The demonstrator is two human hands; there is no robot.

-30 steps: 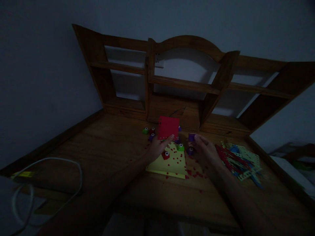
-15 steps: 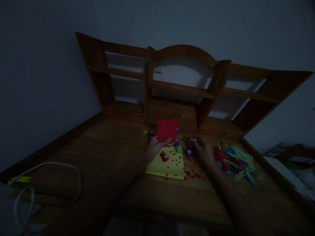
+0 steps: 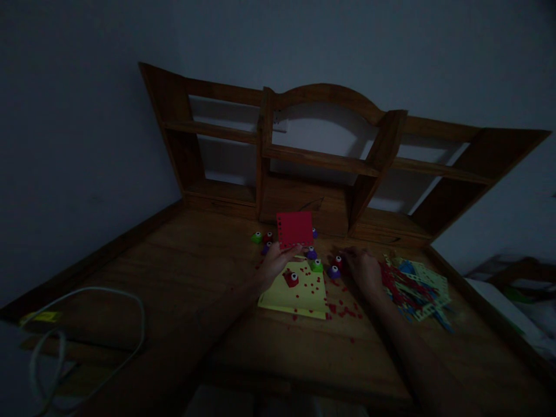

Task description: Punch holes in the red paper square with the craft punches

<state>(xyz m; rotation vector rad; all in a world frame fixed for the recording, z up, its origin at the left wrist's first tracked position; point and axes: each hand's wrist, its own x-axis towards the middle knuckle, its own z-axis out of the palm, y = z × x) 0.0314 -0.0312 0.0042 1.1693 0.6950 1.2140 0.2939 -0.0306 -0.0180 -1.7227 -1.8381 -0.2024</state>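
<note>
My left hand (image 3: pixel 274 262) grips the lower edge of a red sheet of paper (image 3: pixel 295 227), held upright with holes along its left and bottom edges. My right hand (image 3: pixel 364 270) is at the right, its fingers curled down near the tabletop; what they hold, if anything, is hidden. Just left of those fingers are a red paper punch (image 3: pixel 337 262) and a purple paper punch (image 3: pixel 334 271), each with an eye-like top. A green punch (image 3: pixel 317 266) stands by a yellow sheet (image 3: pixel 291 299), and another red punch (image 3: pixel 292 279) lies on that sheet among red paper dots.
Farther back are a green punch (image 3: pixel 256 237) and several others. Red, yellow and blue paper strips (image 3: pixel 417 289) are piled at the right. A wooden shelf unit (image 3: pixel 321 155) rises behind the desk. A white cable (image 3: pixel 141 324) loops at the left.
My right hand has lowered and its fingers have turned down; the purple punch seen at its fingertips is out of sight. The red punch beside it shows more fully. My left hand keeps the red sheet.
</note>
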